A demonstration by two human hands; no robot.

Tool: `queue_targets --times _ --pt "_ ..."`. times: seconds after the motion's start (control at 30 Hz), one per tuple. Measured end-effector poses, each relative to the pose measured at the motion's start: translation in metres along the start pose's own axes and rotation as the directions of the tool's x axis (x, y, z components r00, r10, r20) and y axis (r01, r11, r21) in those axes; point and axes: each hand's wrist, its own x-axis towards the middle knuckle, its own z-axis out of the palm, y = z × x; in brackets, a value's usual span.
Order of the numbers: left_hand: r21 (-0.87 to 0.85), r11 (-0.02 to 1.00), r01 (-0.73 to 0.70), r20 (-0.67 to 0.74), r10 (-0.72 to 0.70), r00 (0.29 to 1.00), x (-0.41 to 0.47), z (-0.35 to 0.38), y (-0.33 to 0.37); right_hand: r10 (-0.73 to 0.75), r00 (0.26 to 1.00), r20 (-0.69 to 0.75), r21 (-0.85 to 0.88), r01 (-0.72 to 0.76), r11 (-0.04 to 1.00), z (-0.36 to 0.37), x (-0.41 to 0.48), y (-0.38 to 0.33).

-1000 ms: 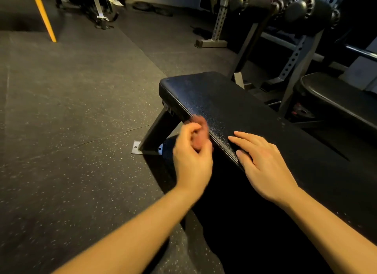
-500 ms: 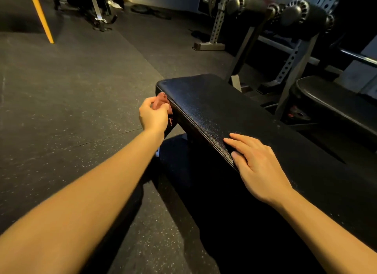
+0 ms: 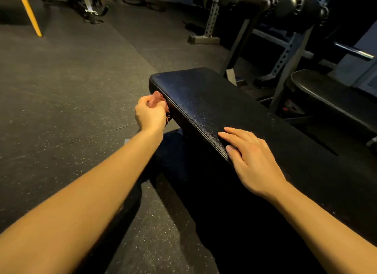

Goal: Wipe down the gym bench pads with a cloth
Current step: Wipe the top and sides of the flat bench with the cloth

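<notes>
The left hand (image 3: 150, 114) grips a bunched reddish cloth (image 3: 158, 98) against the bench pad's (image 3: 204, 98) side edge, apparently to wipe it, while the right hand (image 3: 253, 161) rests flat, fingers straight, steadying the top.

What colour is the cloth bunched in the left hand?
Reddish-brown; the cloth shows best in the head view, against the bench pad's side.
</notes>
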Motion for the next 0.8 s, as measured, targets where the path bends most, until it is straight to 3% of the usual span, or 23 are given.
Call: queue_targets --times 0.07,0.2,0.4,0.47,0.67,0.73,0.8 --pt "0.013 0.995 -0.102 0.04 0.102 0.994 -0.033 -0.004 -0.006 0.008 1.0 0.018 0.009 -0.008 1.0 -0.002 0.001 0.0" --pt "0.034 0.983 -0.179 0.297 0.161 0.941 -0.119 -0.023 -0.04 0.01 1.0 0.015 -0.019 -0.01 1.0 -0.002 0.003 -0.003" --pt "0.199 0.941 -0.273 0.666 0.074 0.742 -0.193 -0.047 -0.033 0.003 0.993 0.116 0.133 -0.018 0.991 -0.038 -0.005 0.001" --pt "0.265 0.918 -0.296 0.693 0.032 0.72 -0.199 -0.049 -0.023 0.027 0.997 0.072 0.15 -0.038 0.988 -0.065 -0.027 0.01" --pt "0.368 0.925 -0.094 0.597 -0.158 0.786 -0.241 -0.042 -0.005 0.071 0.991 0.11 0.03 -0.075 0.997 -0.121 -0.15 0.046" --pt "0.45 0.888 -0.091 0.632 -0.244 0.736 -0.255 -0.042 0.0 0.094 0.992 0.088 -0.005 -0.094 0.996 -0.127 -0.189 0.055" --pt "0.58 0.8 -0.155 0.683 -0.375 0.627 -0.266 -0.041 0.006 0.122 0.988 0.09 -0.05 -0.118 0.992 -0.127 -0.219 0.06"
